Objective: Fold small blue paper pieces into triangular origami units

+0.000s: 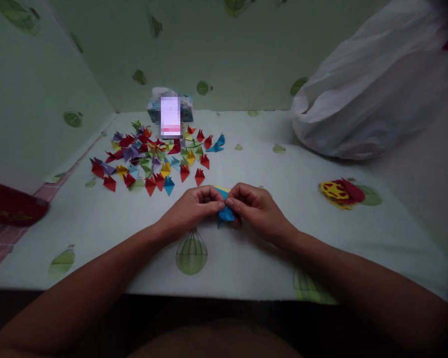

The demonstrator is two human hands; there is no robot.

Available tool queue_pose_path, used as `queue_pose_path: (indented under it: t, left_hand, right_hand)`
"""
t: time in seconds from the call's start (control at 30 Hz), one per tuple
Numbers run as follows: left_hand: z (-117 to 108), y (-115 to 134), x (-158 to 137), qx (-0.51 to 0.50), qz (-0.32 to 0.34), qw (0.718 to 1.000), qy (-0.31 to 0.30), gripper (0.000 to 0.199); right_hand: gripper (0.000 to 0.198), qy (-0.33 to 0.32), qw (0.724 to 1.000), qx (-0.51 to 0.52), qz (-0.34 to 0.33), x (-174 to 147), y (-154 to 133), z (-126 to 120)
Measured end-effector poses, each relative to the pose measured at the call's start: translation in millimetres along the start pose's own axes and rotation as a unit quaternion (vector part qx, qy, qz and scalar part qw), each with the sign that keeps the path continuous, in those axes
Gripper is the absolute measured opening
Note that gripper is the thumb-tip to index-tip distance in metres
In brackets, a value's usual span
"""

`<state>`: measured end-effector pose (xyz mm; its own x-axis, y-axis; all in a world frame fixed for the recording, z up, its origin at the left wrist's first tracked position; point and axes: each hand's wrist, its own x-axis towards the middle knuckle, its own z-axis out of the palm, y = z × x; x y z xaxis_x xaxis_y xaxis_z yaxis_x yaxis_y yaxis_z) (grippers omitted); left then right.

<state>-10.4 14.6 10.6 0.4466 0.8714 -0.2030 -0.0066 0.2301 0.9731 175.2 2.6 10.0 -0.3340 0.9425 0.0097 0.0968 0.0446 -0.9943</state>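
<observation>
A small blue folded paper piece [226, 214] is pinched between my two hands, just above the middle of the table. My left hand [203, 201] grips its left side with thumb and fingertips. From the other side my right hand [248, 201] holds it, and the two thumbs nearly meet. A strip of yellow shows at the paper's top edge; much of it is hidden behind my fingers. Beyond my left hand lies a spread of folded paper cranes [149, 156] in red, blue, purple, green and yellow.
A lit phone [170, 117] leans on a tissue box [187, 107] behind the cranes. At the back right stands a big white plastic bag [351, 109]. Red and yellow cut-out pieces [339, 193] lie on the right; a red object [15, 204] is at the far left. Walls border the table.
</observation>
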Motion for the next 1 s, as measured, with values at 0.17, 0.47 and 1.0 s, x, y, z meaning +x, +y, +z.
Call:
queue_pose_path:
  t: [0.17,0.47,1.0]
  left_hand:
    - [4.4,-4.3,-2.0,0.014,0.09,0.994,0.056,0.028]
    - [19.7,-12.9,-8.0,0.179,0.174,0.959,0.133,0.044]
    - [13.6,-11.0,1.2,-0.036,0.11,0.985,0.125,0.029]
  right_hand:
    - [0.02,0.126,0.991,-0.018,-0.035,-0.4,0.1,0.4]
    - [0.02,0.171,0.978,0.116,-0.015,-2.3,2.5,7.4]
    - [0.026,0.123,0.968,0.219,0.031,-5.2,3.9,14.6]
